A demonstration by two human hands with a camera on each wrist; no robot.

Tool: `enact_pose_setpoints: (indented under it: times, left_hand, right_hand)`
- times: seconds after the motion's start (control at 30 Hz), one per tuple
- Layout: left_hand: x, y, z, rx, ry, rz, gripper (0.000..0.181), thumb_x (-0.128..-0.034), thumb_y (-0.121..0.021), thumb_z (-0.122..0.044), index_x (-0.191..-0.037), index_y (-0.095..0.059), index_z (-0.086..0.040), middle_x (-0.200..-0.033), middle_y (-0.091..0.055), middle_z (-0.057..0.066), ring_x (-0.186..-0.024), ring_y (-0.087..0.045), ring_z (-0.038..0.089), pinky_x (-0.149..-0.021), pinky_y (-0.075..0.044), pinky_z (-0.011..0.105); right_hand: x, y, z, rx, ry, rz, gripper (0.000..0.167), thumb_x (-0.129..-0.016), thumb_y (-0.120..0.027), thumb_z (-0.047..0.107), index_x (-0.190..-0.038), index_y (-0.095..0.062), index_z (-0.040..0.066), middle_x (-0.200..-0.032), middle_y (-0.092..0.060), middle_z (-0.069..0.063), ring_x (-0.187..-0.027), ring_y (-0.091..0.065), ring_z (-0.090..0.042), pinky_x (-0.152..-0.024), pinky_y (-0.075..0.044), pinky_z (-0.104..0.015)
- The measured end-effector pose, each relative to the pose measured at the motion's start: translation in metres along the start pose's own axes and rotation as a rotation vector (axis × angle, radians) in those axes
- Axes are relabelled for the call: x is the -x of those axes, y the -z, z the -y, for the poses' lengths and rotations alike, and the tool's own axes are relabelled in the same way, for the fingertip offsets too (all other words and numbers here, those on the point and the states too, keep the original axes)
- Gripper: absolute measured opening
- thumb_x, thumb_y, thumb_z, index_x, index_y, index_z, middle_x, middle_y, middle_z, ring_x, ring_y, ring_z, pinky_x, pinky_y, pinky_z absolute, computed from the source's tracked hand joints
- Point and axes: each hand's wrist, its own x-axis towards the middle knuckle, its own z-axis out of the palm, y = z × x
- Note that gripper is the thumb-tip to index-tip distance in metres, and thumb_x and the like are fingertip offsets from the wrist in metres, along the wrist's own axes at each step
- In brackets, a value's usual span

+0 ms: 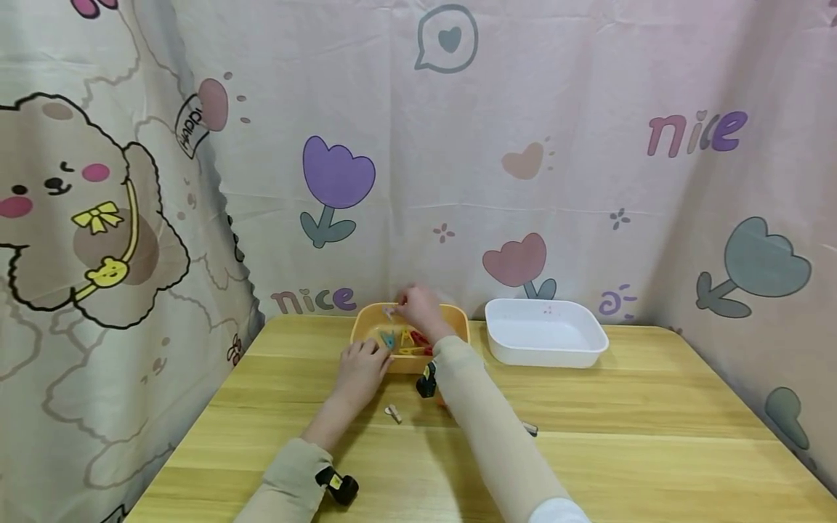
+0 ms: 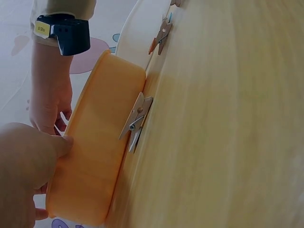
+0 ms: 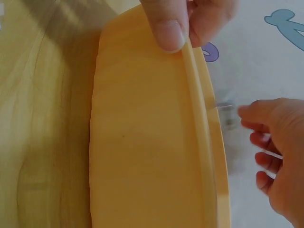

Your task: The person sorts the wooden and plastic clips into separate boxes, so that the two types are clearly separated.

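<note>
The word "nice" reads plainly twice on the curtain (image 1: 562, 87), once at upper right and once low, just above the table (image 1: 654, 407). A tag (image 1: 191, 127) by the printed bear (image 1: 98, 211) carries dark letters too skewed to read, and the yellow label (image 2: 42, 29) on the right wrist's camera (image 2: 71, 35) is not legible either. The left hand (image 1: 361, 365) has its grip closed on the near rim of the orange bin (image 1: 404, 366). The right hand (image 1: 421, 309) is over the bin, fingertips beside a small blurred clip (image 3: 228, 113); whether its grip pinches it, I cannot tell. Inside lie blue, yellow and red clips (image 1: 389, 340). A wooden clip (image 1: 394, 414) lies on the table in front, and a white bin (image 1: 546, 356) stands to the right.
</note>
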Motion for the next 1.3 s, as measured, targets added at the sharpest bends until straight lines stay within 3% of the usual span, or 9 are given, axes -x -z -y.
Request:
enact_pose_setpoints:
  times: [0.17, 0.7, 0.93, 1.2, 1.3]
  left_hand:
    - [-0.001, -0.002, -0.002, -0.005, 0.003, 0.009, 0.011, -0.0862, -0.073, -0.026, -0.089, -0.069, -0.016, -0.083, -0.057, 0.004, -0.079, -0.053, 0.026, -0.074, -0.046, 0.043]
    - [0.001, -0.002, -0.003, 0.035, 0.016, -0.001, 0.011, -0.0843, -0.074, -0.023, -0.09, -0.07, -0.015, -0.082, -0.056, 0.004, -0.079, -0.052, 0.025, -0.073, -0.047, 0.044]
    - [0.003, -0.001, -0.002, 0.064, 0.03, 0.012, 0.011, -0.0849, -0.074, -0.021, -0.091, -0.07, -0.014, -0.083, -0.057, 0.004, -0.079, -0.053, 0.025, -0.072, -0.047, 0.046]
    - [0.001, 0.0, -0.002, 0.078, 0.046, 0.028, 0.011, -0.0854, -0.074, -0.022, -0.091, -0.07, -0.014, -0.084, -0.057, 0.005, -0.081, -0.054, 0.026, -0.071, -0.046, 0.044]
    - [-0.001, -0.001, -0.002, 0.064, 0.048, 0.031, 0.011, -0.0852, -0.074, -0.023, -0.092, -0.07, -0.015, -0.084, -0.057, 0.004, -0.08, -0.054, 0.026, -0.071, -0.046, 0.044]
  right_hand:
    - [0.004, 0.001, -0.001, 0.015, 0.01, 0.011, 0.018, -0.09, -0.069, 0.02, -0.1, -0.073, 0.006, -0.106, -0.067, -0.01, -0.1, -0.06, -0.027, -0.093, -0.049, -0.04]
    - [0.019, 0.001, -0.021, 0.001, 0.023, -0.058, 0.021, -0.089, -0.071, 0.023, -0.102, -0.072, 0.007, -0.108, -0.068, -0.009, -0.102, -0.062, -0.028, -0.089, -0.051, -0.041]
    - [0.03, 0.012, -0.027, 0.045, 0.038, -0.082, 0.019, -0.089, -0.07, 0.026, -0.097, -0.07, 0.009, -0.101, -0.066, -0.008, -0.097, -0.061, -0.025, -0.089, -0.05, -0.039]
    - [0.048, 0.035, -0.035, -0.026, 0.029, -0.077, 0.02, -0.089, -0.07, 0.026, -0.1, -0.069, 0.009, -0.101, -0.061, -0.01, -0.095, -0.056, -0.024, -0.083, -0.051, -0.039]
    - [0.053, 0.044, -0.039, -0.004, 0.042, -0.093, 0.021, -0.089, -0.07, 0.029, -0.099, -0.069, 0.01, -0.1, -0.061, -0.009, -0.093, -0.056, -0.023, -0.081, -0.051, -0.039]
